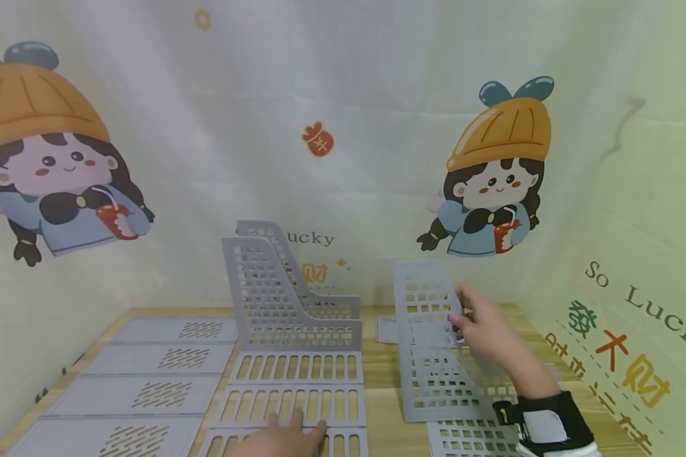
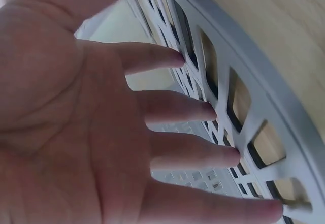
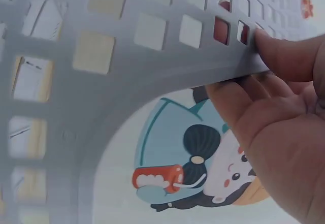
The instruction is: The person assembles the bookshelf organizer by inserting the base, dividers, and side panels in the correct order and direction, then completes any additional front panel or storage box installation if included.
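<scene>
My right hand (image 1: 483, 327) pinches the edge of a grey perforated plastic side panel (image 1: 404, 343) and holds it raised at the table's right. In the right wrist view the thumb lies on the panel's face (image 3: 61, 82), with the fingers behind its curved edge. My left hand (image 1: 280, 441) rests with spread, straight fingers on the nearer grey slotted panels (image 1: 305, 384). The left wrist view shows those fingertips touching a slotted panel (image 2: 264, 92). Beyond them, two perforated side panels (image 1: 331, 324) stand upright, one behind the other, with high backs and low fronts.
Several flat grey panels (image 1: 171, 371) with slanted slots lie in a column at the left. Under the held panel lies another perforated panel (image 1: 434, 438), and a small grey piece (image 1: 385, 330) is behind it. A printed cloth (image 1: 377, 158) hangs around the wooden table (image 1: 385, 393).
</scene>
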A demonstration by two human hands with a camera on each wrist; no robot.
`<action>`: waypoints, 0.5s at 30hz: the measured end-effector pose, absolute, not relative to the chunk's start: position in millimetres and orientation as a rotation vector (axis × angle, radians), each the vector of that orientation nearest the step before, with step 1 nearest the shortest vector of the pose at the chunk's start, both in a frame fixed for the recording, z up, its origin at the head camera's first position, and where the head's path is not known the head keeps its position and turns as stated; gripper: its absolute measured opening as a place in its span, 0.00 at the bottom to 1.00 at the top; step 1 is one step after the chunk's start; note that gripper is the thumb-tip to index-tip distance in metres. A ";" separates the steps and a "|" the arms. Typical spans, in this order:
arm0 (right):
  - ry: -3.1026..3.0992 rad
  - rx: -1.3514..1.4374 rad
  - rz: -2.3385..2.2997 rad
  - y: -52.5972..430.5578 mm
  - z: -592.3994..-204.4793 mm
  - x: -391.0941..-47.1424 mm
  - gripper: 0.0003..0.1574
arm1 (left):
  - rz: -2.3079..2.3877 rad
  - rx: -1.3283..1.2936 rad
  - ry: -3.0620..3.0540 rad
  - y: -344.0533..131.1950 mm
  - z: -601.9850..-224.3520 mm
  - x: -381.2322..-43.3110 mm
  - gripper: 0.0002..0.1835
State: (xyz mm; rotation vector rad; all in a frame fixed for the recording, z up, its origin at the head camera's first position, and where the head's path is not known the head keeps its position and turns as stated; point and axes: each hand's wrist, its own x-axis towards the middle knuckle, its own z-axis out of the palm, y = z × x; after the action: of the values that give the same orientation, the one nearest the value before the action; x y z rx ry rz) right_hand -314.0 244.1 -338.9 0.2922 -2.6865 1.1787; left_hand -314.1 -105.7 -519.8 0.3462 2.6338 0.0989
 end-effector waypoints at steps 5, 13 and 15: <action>-2.574 0.300 1.142 232.7 -334.2 -309.9 0.14 | 0.050 0.494 2.601 -112.7 -522.5 -318.5 0.46; -2.413 0.402 1.195 210.3 -341.5 -308.0 0.11 | 0.156 0.369 2.638 -94.5 -437.6 -268.5 0.45; -2.417 0.414 1.197 206.5 -344.1 -306.6 0.12 | 0.177 0.382 2.626 -92.1 -425.9 -262.7 0.44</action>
State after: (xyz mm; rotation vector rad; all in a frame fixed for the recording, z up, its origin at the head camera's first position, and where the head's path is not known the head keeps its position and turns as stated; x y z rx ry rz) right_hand -306.6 206.5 -344.1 0.4145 -2.4168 1.1973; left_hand -262.7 -92.1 -425.9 0.3824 2.6256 0.1771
